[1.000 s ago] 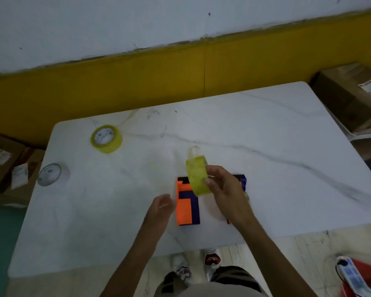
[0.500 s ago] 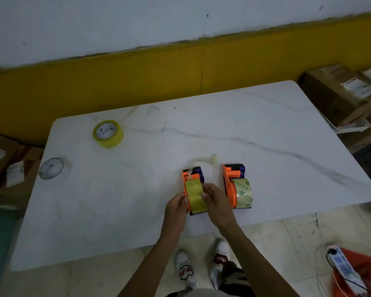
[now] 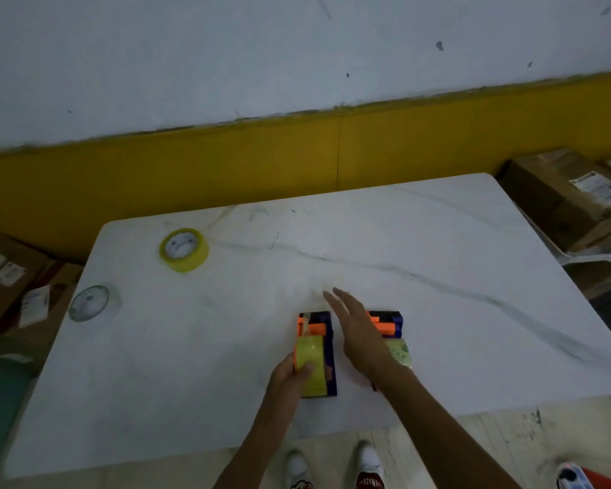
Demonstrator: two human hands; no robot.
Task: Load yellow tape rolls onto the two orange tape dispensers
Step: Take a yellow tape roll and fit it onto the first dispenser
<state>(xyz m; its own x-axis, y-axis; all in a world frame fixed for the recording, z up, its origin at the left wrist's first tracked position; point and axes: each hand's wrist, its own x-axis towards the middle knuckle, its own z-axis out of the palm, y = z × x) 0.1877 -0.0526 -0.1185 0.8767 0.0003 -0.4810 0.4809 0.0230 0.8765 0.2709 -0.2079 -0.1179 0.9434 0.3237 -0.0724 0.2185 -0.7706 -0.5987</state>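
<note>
The right hand (image 3: 358,333) has let go, its fingers now spread flat above the white marble counter (image 3: 473,312), while the left hand (image 3: 291,377) pinches the yellow tape roll (image 3: 311,365) sitting on the left orange tape dispenser (image 3: 316,324), so it looks loaded.

My left hand (image 3: 293,374) curled in a grip, thumb on top, my right hand (image 3: 358,333) flat, fingers spread forward, apparently hovering, both forearms bare, reaching forward
</note>
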